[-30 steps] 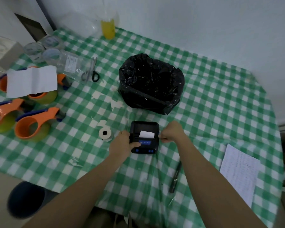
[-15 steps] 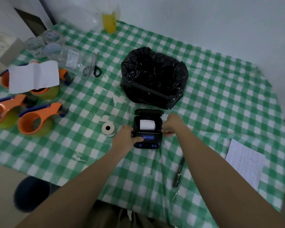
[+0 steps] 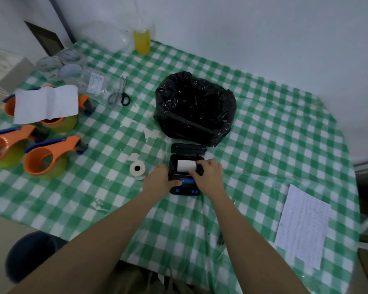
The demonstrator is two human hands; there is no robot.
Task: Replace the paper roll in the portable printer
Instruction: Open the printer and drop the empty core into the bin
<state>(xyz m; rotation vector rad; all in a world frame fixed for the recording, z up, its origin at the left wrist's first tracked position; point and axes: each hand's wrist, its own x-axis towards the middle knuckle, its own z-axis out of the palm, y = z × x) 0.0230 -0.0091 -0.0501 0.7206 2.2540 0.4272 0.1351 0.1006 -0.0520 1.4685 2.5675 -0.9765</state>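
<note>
A small black portable printer (image 3: 184, 188) with blue buttons lies on the green checked tablecloth, its lid (image 3: 188, 150) flipped open toward the far side. A white paper roll (image 3: 185, 165) sits in its open bay. My left hand (image 3: 160, 178) grips the printer's left side, thumb across its front panel. My right hand (image 3: 207, 174) reaches over the right side of the bay, its fingertips on the roll. A second white paper roll (image 3: 138, 169) stands on the cloth just left of my left hand.
A bin lined with a black bag (image 3: 194, 108) stands right behind the printer. Orange tape dispensers (image 3: 45, 157) and a white sheet (image 3: 46, 103) lie at the left, scissors (image 3: 120, 95) behind them. A pen (image 3: 221, 237) and a printed paper (image 3: 302, 227) lie at the right.
The printer's lid has swung open, exposing the roll. My right hand has moved from the printer's right edge onto the roll in the bay. My left hand stays on the left side.
</note>
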